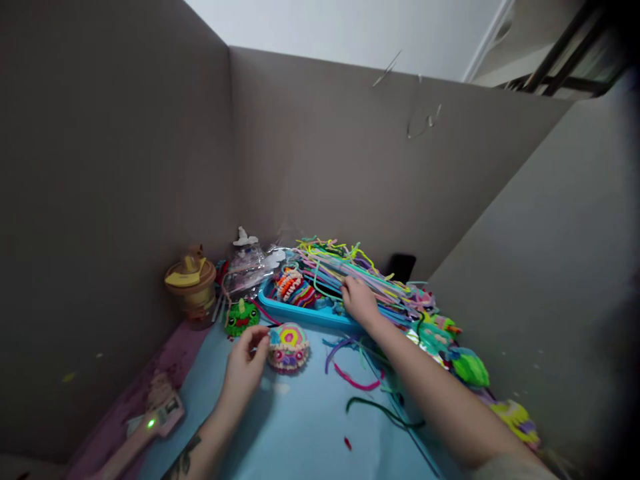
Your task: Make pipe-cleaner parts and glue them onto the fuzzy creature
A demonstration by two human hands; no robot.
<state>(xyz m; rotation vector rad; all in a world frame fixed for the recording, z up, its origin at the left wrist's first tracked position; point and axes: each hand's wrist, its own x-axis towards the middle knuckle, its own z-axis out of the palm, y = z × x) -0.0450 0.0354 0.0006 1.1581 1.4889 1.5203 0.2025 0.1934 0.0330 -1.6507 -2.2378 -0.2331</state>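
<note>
My left hand (249,360) is curled, with thumb and fingertips at the left edge of a round, colourful pipe-cleaner figure (289,348) bearing pink, yellow and white rings. My right hand (359,301) reaches over a blue tray (305,313), its fingers closed on the heap of long pastel pipe cleaners (370,270); their tips are partly hidden. Inside the tray's left end lies an orange, white and striped pipe-cleaner piece (295,287). Behind my left hand sits a green figure with eyes and a red mouth (242,317).
Loose pipe cleaners, including a pink one (357,381) and a dark green one (383,410), lie on the light blue table surface (300,427). A lidded cup (194,287) stands at left, a pink device with a green light (155,423) nearer. Grey panels (320,153) enclose the table.
</note>
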